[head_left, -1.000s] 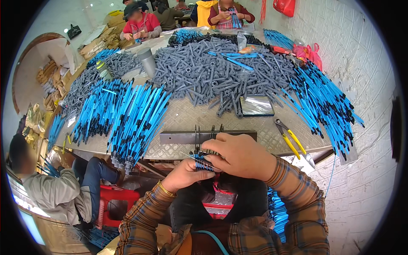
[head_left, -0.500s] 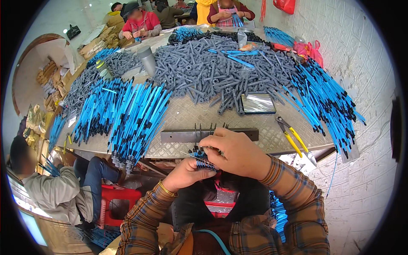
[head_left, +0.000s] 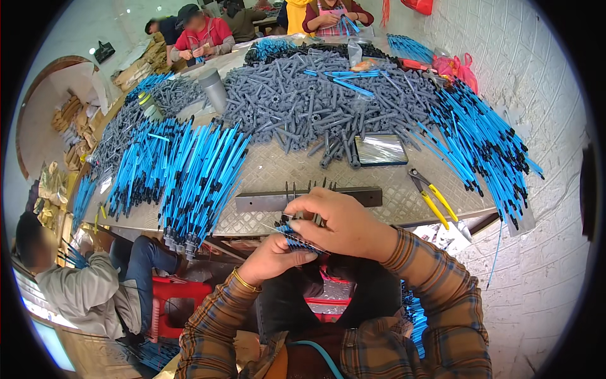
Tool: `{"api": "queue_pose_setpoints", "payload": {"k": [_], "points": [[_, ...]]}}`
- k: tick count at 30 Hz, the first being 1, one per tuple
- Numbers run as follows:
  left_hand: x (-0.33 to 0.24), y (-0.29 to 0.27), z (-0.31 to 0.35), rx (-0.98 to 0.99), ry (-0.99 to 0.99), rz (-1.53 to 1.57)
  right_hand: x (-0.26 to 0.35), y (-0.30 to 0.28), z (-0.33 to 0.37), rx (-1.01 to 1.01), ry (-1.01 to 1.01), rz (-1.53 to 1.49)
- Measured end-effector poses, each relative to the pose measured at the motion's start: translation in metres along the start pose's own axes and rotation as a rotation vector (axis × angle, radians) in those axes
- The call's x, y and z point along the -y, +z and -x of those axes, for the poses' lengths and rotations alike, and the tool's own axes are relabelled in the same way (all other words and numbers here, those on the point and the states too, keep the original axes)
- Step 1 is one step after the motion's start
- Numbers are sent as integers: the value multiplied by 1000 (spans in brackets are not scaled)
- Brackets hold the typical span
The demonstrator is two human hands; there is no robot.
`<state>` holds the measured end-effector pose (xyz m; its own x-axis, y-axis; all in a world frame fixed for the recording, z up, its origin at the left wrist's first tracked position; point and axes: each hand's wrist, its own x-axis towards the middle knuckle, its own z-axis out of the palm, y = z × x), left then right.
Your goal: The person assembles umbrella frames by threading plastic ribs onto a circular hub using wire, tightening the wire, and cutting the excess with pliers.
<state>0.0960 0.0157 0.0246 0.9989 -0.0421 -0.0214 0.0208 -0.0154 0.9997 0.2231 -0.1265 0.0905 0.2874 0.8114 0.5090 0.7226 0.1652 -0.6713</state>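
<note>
While left hand (head_left: 271,256) wraps blue-black bundle (head_left: 291,239), right hand (head_left: 344,222) curls beside it, closure unclear to me; slack left grip could spill pieces.

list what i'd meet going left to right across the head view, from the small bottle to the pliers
Small bottle, grey cylinder, left hand, right hand, yellow-handled pliers. The piles overlap these, so they're left out.
</note>
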Motion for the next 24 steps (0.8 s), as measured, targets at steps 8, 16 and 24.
{"api": "queue_pose_setpoints", "payload": {"k": [8,16,24], "points": [[-5,6,-1,-16,15,26,11,-5,-2,67,41,229],[-7,0,2,2,0,7,1,0,-8,19,-20,59],[-5,1,3,-27,123,282,-11,-9,-10,97,-17,-39]]}}
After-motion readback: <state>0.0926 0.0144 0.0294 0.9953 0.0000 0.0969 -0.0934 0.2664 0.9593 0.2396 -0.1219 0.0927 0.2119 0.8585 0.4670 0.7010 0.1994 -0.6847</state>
